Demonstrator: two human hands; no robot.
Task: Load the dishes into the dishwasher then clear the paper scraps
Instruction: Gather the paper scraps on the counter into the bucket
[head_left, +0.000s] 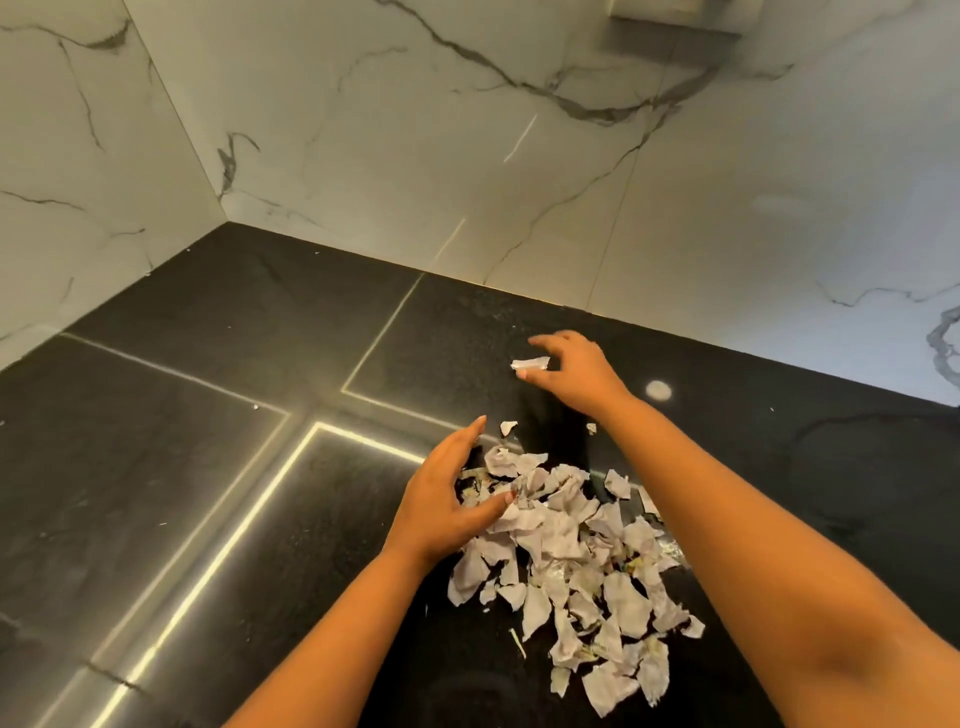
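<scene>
Right grip (576, 379) curls over a stray scrap (530, 364) beyond the pile (571, 545) — pinched or not, we cannot tell; left grip (441, 499), released, flanks the pile's left edge

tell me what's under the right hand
A single white paper scrap shows at the fingertips of the right hand, above the black countertop. Whatever lies beneath the palm is covered, and whether the scrap is pinched cannot be told.
</scene>
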